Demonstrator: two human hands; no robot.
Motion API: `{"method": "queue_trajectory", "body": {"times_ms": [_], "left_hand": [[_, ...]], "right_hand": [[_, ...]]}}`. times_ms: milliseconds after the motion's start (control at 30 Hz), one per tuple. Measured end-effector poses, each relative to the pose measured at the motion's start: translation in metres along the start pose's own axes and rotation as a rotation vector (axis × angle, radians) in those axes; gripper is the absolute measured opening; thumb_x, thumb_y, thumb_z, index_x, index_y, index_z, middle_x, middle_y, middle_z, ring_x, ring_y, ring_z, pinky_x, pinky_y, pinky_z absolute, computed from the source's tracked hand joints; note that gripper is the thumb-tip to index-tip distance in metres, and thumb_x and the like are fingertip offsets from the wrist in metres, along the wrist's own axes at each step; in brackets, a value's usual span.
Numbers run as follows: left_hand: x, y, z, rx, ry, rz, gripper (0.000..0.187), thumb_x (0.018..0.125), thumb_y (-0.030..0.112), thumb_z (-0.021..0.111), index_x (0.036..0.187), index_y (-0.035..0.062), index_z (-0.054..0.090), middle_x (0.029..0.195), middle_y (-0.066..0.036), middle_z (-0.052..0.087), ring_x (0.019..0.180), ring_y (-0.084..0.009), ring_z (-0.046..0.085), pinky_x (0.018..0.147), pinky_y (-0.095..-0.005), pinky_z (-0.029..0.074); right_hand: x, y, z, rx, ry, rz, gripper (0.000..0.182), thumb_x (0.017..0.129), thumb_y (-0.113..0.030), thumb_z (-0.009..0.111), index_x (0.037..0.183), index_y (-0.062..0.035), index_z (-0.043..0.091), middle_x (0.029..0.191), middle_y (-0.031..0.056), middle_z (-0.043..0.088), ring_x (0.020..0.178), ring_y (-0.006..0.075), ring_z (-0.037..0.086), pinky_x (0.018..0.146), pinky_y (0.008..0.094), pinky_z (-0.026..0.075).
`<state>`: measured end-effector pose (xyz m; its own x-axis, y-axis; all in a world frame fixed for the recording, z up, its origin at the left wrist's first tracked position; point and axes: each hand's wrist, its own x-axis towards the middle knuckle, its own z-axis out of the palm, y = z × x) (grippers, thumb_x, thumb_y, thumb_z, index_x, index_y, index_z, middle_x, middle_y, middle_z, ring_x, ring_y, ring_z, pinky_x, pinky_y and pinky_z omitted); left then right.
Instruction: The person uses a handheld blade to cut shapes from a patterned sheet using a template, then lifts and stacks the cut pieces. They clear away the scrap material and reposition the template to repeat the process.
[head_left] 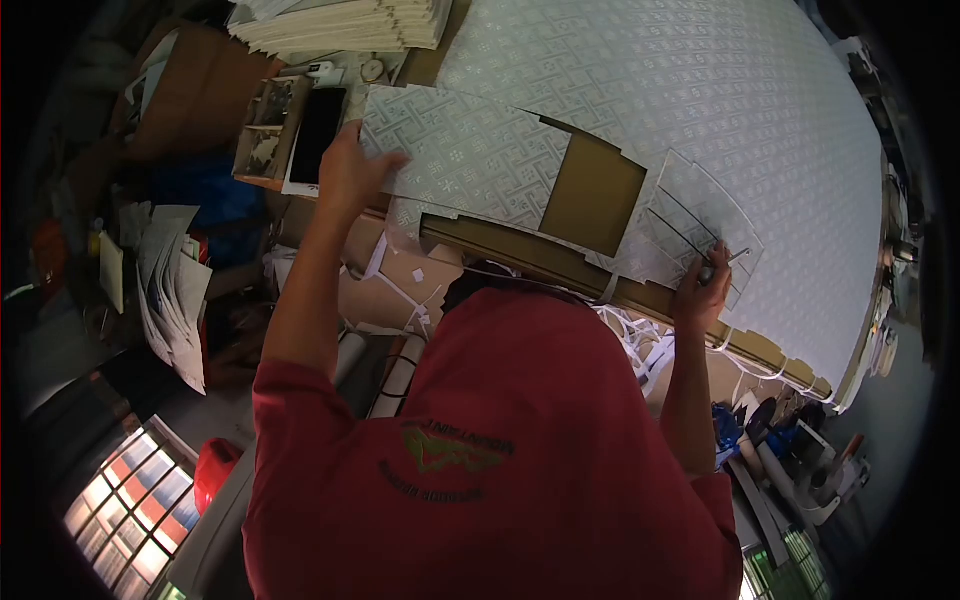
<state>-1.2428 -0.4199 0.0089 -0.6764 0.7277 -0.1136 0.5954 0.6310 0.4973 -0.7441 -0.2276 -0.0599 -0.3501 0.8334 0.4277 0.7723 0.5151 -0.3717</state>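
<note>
My left hand (350, 172) is at the left end of a pale patterned sheet (470, 150), thumb on top and fingers at its edge. A brown board piece (597, 190) shows at the sheet's right end. My right hand (706, 288) is closed around a slim tool (739, 255) with a light tip; its fingers hide most of it. Beneath and beside that hand lies a clear template (690, 195) with dark lines, on the patterned table covering (800, 210).
Stacked paper (345, 28) stands at the back left. Near it are a dark phone-like slab (318, 135) and a compartmented wooden box (268, 130). Brown board strips (540, 262) run along the table's front edge, with white straps (640, 335) hanging below.
</note>
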Motion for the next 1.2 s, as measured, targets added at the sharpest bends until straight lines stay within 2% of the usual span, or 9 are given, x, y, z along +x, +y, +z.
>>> {"method": "queue_trajectory", "body": {"times_ms": [67,400,500,567,667,800,967,1067,1200], "left_hand": [[0.008,-0.019,0.004,-0.136,0.014,-0.095,0.066,0.076,0.029,0.090,0.125,-0.0041,0.062,0.112,-0.022,0.074,0.101,-0.0335,0.073,0.087,-0.0403,0.056],[0.016,-0.049,-0.010,-0.075,-0.055,0.005,0.073,0.079,0.023,0.087,0.139,-0.0033,0.055,0.115,-0.025,0.073,0.104,-0.0373,0.072,0.089,-0.0405,0.055],[0.017,-0.033,-0.025,-0.108,-0.076,0.053,0.074,0.078,0.020,0.088,0.142,0.0008,0.055,0.124,-0.025,0.068,0.113,-0.0386,0.067,0.096,-0.0413,0.052],[0.018,-0.028,-0.020,0.267,0.180,0.248,0.075,0.078,0.018,0.087,0.144,0.0055,0.055,0.132,-0.022,0.061,0.123,-0.0390,0.058,0.102,-0.0428,0.048],[0.017,-0.010,-0.009,0.071,0.140,0.320,0.072,0.080,0.019,0.086,0.144,0.0062,0.055,0.135,-0.020,0.055,0.127,-0.0387,0.053,0.104,-0.0438,0.046],[-0.007,0.033,0.016,-0.043,0.083,0.489,0.068,0.082,0.018,0.084,0.142,0.0047,0.056,0.134,-0.020,0.057,0.125,-0.0390,0.055,0.104,-0.0437,0.047],[-0.060,0.076,0.075,-0.380,-0.083,0.679,0.061,0.085,0.015,0.080,0.140,0.0042,0.057,0.136,-0.020,0.056,0.124,-0.0398,0.055,0.103,-0.0453,0.047],[-0.087,0.108,0.102,-0.473,-0.183,0.694,0.061,0.085,0.016,0.080,0.140,0.0031,0.056,0.137,-0.020,0.055,0.125,-0.0401,0.054,0.108,-0.0478,0.045],[-0.106,0.143,0.132,-0.405,-0.228,0.747,0.064,0.085,0.017,0.080,0.142,0.0025,0.054,0.138,-0.019,0.055,0.127,-0.0406,0.054,0.114,-0.0508,0.041]], "right_hand": [[0.001,0.000,-0.002,0.003,0.004,0.006,0.025,0.094,-0.003,0.065,0.119,-0.0009,0.058,0.138,0.0260,0.062,0.129,0.0469,0.056,0.108,0.0519,0.045],[-0.015,-0.018,-0.026,0.020,0.002,0.106,0.025,0.093,0.000,0.065,0.117,-0.0017,0.057,0.140,0.0250,0.061,0.133,0.0447,0.055,0.108,0.0490,0.047],[-0.030,-0.029,-0.031,-0.032,-0.013,0.120,0.025,0.094,-0.001,0.065,0.118,-0.0015,0.057,0.141,0.0247,0.061,0.134,0.0439,0.055,0.109,0.0481,0.046],[-0.041,-0.033,-0.040,-0.067,-0.018,0.150,0.025,0.094,-0.001,0.065,0.118,-0.0013,0.057,0.141,0.0246,0.061,0.135,0.0434,0.055,0.109,0.0476,0.046],[-0.050,-0.043,-0.047,-0.088,-0.048,0.179,0.026,0.093,0.000,0.066,0.118,-0.0009,0.057,0.141,0.0226,0.062,0.136,0.0424,0.054,0.108,0.0460,0.046],[-0.058,-0.052,-0.053,-0.085,-0.042,0.201,0.035,0.092,0.001,0.067,0.125,-0.0012,0.057,0.133,0.0191,0.066,0.133,0.0419,0.056,0.106,0.0488,0.046],[-0.056,-0.034,-0.061,-0.098,-0.027,0.196,0.030,0.093,0.000,0.067,0.120,-0.0019,0.056,0.138,0.0219,0.063,0.134,0.0429,0.055,0.108,0.0486,0.045],[-0.053,-0.017,-0.066,-0.071,-0.019,0.197,0.028,0.093,0.000,0.066,0.119,-0.0022,0.057,0.139,0.0229,0.063,0.135,0.0433,0.055,0.109,0.0481,0.045],[-0.052,0.028,-0.076,0.001,0.008,0.216,0.028,0.094,-0.001,0.066,0.120,-0.0028,0.057,0.138,0.0234,0.063,0.134,0.0439,0.055,0.108,0.0484,0.046]]}}
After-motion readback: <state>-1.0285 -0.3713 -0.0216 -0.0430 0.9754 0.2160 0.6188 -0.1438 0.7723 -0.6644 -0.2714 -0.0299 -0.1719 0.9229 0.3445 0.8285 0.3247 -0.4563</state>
